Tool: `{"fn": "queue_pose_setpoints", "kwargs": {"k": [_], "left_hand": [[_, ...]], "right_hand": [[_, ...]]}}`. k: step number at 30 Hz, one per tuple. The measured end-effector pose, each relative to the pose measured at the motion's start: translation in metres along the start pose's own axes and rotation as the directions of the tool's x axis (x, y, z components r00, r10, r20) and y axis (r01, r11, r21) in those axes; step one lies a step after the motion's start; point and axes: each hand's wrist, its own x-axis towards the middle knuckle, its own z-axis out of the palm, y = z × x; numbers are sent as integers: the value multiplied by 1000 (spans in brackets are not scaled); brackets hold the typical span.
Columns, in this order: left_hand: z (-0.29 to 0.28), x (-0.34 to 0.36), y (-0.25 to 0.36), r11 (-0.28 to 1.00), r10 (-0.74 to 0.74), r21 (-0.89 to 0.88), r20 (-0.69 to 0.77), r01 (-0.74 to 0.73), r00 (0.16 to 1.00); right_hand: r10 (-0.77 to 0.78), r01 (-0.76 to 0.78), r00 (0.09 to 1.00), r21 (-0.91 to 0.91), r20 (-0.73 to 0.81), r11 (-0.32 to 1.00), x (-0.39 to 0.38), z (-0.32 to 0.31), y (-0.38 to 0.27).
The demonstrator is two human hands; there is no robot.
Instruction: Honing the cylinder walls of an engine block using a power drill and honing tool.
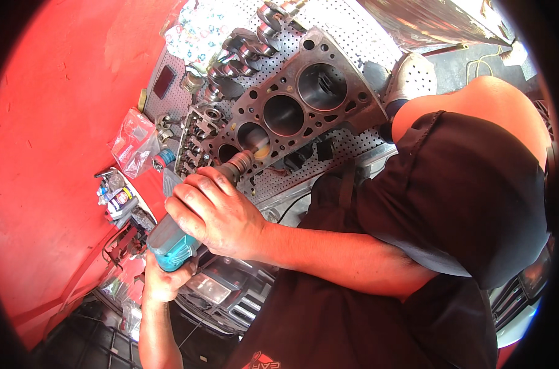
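Note:
My right hand [215, 212] wraps over the front body of a teal and grey power drill [172, 241]. Behind it, my left hand [161, 280] closes round the drill's rear end; some of its fingers are hidden. From the metal chuck [237, 166] a shaft with a motion-blurred attachment reaches to one cylinder bore [253, 134] of an engine block [304, 55]. A yellowish patch shows beside that blur; I cannot tell what it is. The block lies with its row of several round bores facing up.
A crankshaft [242, 52] lies beyond the block on a perforated metal bench [377, 31]. Beside the block are a cylinder head with valve parts [196, 132], a piston [192, 82] and a dark phone [164, 82]. A plastic bag [135, 141] rests near the red wall [52, 154].

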Motion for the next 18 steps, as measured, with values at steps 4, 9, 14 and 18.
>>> {"fn": "queue_pose_setpoints", "kwargs": {"k": [4, 9, 14, 18], "left_hand": [[-6, 8, 1, 1000, 28, -3, 31, -28, 999], [-8, 12, 5, 991, 49, 125, -17, -46, 999], [-3, 16, 16, 988, 79, 132, -29, -74, 996], [0, 18, 22, 980, 121, 161, -22, -115, 992]], "right_hand": [[1, 1, 999, 44, -52, 999, 2, 6, 4], [3, 0, 998, 55, -58, 998, 5, 14, 9], [3, 3, 997, 76, -79, 997, 10, 13, 12], [2, 6, 995, 82, -102, 997, 14, 13, 15]]}}
